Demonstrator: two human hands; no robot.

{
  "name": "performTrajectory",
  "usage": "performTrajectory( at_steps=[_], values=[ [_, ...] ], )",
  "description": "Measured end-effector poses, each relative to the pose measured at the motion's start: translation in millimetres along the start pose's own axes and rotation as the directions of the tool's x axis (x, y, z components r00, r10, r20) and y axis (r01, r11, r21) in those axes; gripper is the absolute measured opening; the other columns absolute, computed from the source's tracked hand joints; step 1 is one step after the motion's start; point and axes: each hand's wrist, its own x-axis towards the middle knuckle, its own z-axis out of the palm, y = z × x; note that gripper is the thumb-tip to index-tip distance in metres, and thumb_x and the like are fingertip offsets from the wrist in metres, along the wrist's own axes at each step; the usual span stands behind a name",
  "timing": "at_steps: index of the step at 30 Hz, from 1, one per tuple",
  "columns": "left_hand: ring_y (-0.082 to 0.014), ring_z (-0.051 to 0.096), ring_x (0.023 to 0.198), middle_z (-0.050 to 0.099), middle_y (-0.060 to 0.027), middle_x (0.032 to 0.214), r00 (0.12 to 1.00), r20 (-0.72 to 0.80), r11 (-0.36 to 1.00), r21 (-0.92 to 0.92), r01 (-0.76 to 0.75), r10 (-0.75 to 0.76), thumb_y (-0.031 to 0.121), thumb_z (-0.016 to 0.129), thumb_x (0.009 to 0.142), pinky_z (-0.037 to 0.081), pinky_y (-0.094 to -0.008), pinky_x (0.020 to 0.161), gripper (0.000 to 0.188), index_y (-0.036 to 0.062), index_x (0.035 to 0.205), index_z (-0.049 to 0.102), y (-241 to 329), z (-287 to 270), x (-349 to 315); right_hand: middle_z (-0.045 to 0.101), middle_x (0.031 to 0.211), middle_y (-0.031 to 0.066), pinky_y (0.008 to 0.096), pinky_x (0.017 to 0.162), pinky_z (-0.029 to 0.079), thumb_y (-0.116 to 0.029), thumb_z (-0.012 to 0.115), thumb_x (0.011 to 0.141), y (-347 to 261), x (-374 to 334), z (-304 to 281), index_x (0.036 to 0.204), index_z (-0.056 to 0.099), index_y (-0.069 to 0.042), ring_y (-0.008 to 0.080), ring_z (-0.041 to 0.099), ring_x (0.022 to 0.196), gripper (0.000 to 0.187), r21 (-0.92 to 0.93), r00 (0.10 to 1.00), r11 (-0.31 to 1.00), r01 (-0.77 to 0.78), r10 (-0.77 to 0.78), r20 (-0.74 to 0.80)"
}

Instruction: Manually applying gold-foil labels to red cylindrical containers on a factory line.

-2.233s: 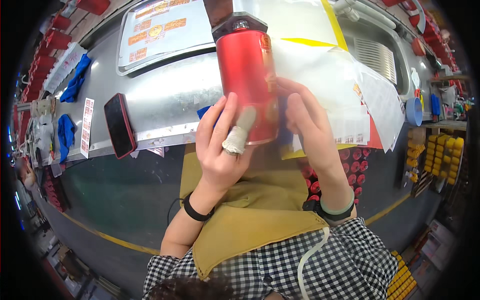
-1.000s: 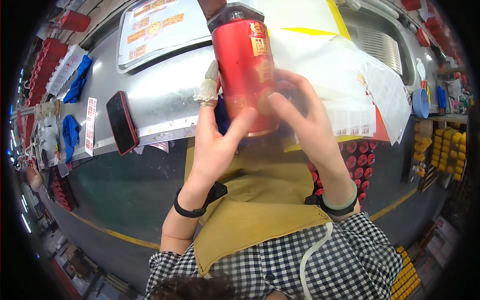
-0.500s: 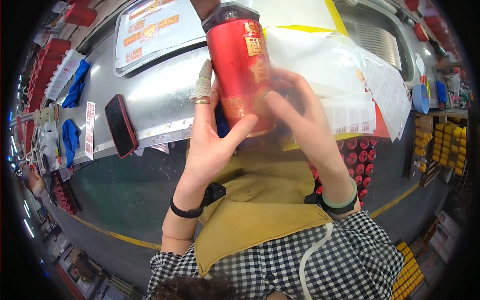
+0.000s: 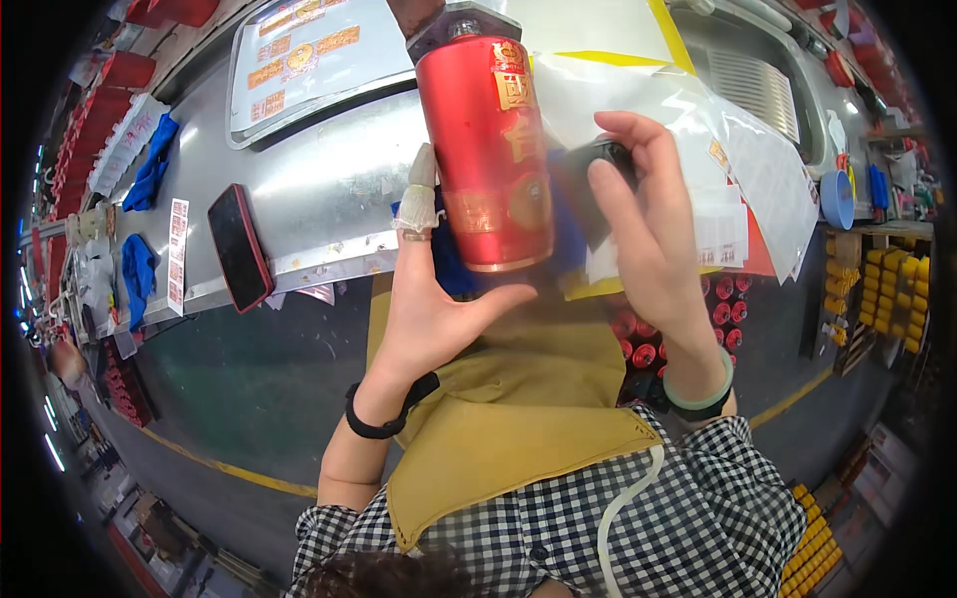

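Note:
A red bottle [image 4: 483, 149] with gold lettering lies with its neck away from me, against a dark metal holder [image 4: 464, 22], and its base toward me. Along its left side runs my left hand [image 4: 414, 319], fingers straight and thumb spread apart near the base; one finger wears a pale cover. To the right of the bottle, my right hand [image 4: 653, 234] grips a dark block [image 4: 590, 184] between thumb and fingers. Motion blurs the block, so its exact kind is unclear. Something blue shows behind the bottle on both sides.
A tray [image 4: 237, 120] with gold sticker sheets stands far left, and a phone [image 4: 239, 249] lies by the bench edge beside a label strip [image 4: 178, 254]. Clear sheets [image 4: 743, 130] cover the right side. Several red round pieces [image 4: 723, 314] sit below the bench.
My right hand has come off the bottle and moved right, now showing the dark block in its grip. The left hand's thumb has dropped away from the bottle's front. The bottle has shifted slightly.

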Motion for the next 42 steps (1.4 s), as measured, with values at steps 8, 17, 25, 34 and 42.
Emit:
performTrajectory(
  at_steps=[8, 17, 25, 34, 42],
  values=[
    [-0.0336, 0.059, 0.127, 0.055, -0.0204, 0.145, 0.931, -0.223, 0.920, 0.332, -0.207, 0.290, 0.002, 0.090, 0.071, 0.049, -0.0417, 0.106, 0.070, -0.0023, 0.135, 0.060, -8.9, 11.8, -8.7, 0.069, 0.089, 0.0080, 0.0352, 0.074, 0.053, 0.009, 0.066, 0.076, -29.4, 9.5, 4.3, 0.102, 0.073, -0.003, 0.0272, 0.062, 0.084, 0.030, -0.369, 0.773, 0.687, 0.626, -0.483, 0.411],
    [-0.0388, 0.053, 0.129, 0.059, -0.0188, 0.141, 0.855, -0.117, 0.672, 0.675, -0.304, 0.505, 0.012, 0.085, 0.078, 0.045, -0.0473, 0.105, 0.042, 0.0131, 0.119, 0.075, -10.7, 18.1, -12.7, 0.072, 0.091, 0.0091, 0.0315, 0.075, 0.052, 0.013, 0.067, 0.079, -48.6, 19.5, -11.5, 0.107, 0.073, 0.000, 0.0219, 0.066, 0.084, 0.032, -0.456, 0.809, 0.673, 0.582, -0.539, 0.237],
    [-0.0336, 0.060, 0.126, 0.058, -0.0221, 0.141, 0.925, -0.301, 0.944, 0.297, -0.141, 0.233, 0.002, 0.086, 0.073, 0.050, -0.0401, 0.105, 0.073, -0.0052, 0.138, 0.055, -11.1, 21.0, -7.7, 0.070, 0.092, 0.0076, 0.0341, 0.075, 0.051, 0.009, 0.067, 0.077, -25.1, 10.0, 1.3, 0.103, 0.074, -0.002, 0.0245, 0.062, 0.082, 0.030, -0.416, 0.766, 0.644, 0.642, -0.526, 0.369],
    [-0.0342, 0.060, 0.126, 0.058, -0.0229, 0.142, 0.896, -0.247, 0.861, 0.455, -0.229, 0.369, 0.000, 0.083, 0.076, 0.048, -0.0418, 0.107, 0.066, -0.0048, 0.136, 0.057, -10.7, 19.8, -5.4, 0.070, 0.091, 0.0072, 0.0345, 0.076, 0.049, 0.002, 0.068, 0.075, -23.7, 8.4, 3.5, 0.102, 0.073, -0.004, 0.0246, 0.062, 0.081, 0.028, -0.369, 0.739, 0.645, 0.669, -0.523, 0.425],
    [-0.0305, 0.042, 0.141, 0.038, -0.0184, 0.156, 0.977, -0.132, 0.978, 0.150, -0.148, 0.168, 0.017, 0.083, 0.084, 0.037, -0.0420, 0.114, 0.081, -0.0003, 0.151, 0.041, -4.1, -0.5, -5.2, 0.072, 0.102, 0.0079, 0.0283, 0.082, 0.055, 0.003, 0.065, 0.095, -23.3, 9.5, -20.0, 0.118, 0.068, 0.000, 0.0148, 0.070, 0.093, 0.024, -0.220, 0.935, 0.909, 0.353, -0.353, 0.041]
  ],
)
